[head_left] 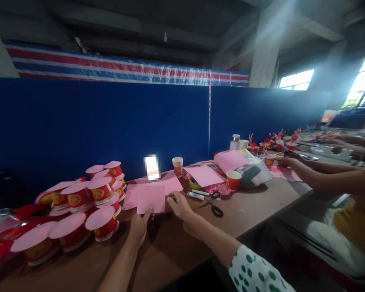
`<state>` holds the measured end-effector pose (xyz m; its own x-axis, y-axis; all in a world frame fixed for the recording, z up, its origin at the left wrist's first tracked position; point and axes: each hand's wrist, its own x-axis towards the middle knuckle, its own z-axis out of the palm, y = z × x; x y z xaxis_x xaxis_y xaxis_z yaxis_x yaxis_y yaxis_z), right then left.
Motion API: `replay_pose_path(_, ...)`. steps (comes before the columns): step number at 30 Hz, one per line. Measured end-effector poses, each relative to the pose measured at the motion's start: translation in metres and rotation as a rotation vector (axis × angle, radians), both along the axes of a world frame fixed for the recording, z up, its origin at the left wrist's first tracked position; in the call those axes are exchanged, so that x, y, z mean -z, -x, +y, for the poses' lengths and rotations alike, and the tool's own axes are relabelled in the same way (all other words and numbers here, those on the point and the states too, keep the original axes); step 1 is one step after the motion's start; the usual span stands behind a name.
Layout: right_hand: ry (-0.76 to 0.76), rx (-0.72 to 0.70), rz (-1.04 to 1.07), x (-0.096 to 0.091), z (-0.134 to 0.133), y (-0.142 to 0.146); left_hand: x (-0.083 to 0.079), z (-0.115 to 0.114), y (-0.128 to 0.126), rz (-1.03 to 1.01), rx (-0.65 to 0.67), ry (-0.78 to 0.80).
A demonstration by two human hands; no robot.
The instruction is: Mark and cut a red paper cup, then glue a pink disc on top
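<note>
My left hand [141, 224] is closed on the lower edge of a pink paper sheet [151, 198], with the thumb on top. Just right of that sheet hovers my right hand [180, 206], its fingers loosely bent and apart, with nothing visible in them. Larger pink sheets [130, 194] lie beneath and behind the held one. To the right of my right hand are a pair of black-handled scissors [213, 204] and a white marker [196, 196]. Red paper cups [101, 227] topped with pink paper discs [100, 217] are grouped at the left.
A blue partition [109, 121] runs behind the brown table [249, 207]. Beyond the scissors stand a red cup [233, 180], a pale cup [177, 165] and a plastic bag [255, 174]. A bright, pixelated rectangle [152, 167] stands behind the paper. Another person's arm [328, 176] reaches in at right.
</note>
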<state>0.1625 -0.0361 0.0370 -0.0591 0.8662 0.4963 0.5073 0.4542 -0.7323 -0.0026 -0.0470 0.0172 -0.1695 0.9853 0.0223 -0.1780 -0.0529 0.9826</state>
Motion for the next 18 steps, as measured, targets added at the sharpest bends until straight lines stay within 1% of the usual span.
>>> replay_pose_path(3,-0.003,-0.052,-0.115,-0.012,-0.009,-0.019,0.001,0.000,0.000,-0.001,0.012,0.007)
replay_pose_path(6,-0.010,-0.067,-0.281,-0.021,-0.029,-0.053,0.004,0.001,0.000,0.011,0.022,0.026)
replay_pose_path(8,-0.008,-0.037,-0.398,-0.025,-0.044,-0.080,0.006,0.002,0.001,0.021,0.027,0.031)
replay_pose_path(10,-0.011,0.022,-0.501,-0.029,-0.056,-0.108,0.007,0.003,0.001,0.031,0.033,0.030)
replay_pose_path(13,0.004,0.110,-0.629,-0.034,-0.066,-0.143,0.008,0.004,0.002,0.043,0.042,0.037)
replay_pose_path(15,0.021,0.146,-0.698,-0.035,-0.068,-0.157,0.008,0.004,0.002,0.045,0.042,0.038)
replay_pose_path(18,0.060,0.173,-0.783,-0.031,-0.068,-0.167,0.007,0.003,0.001,0.046,0.039,0.038)
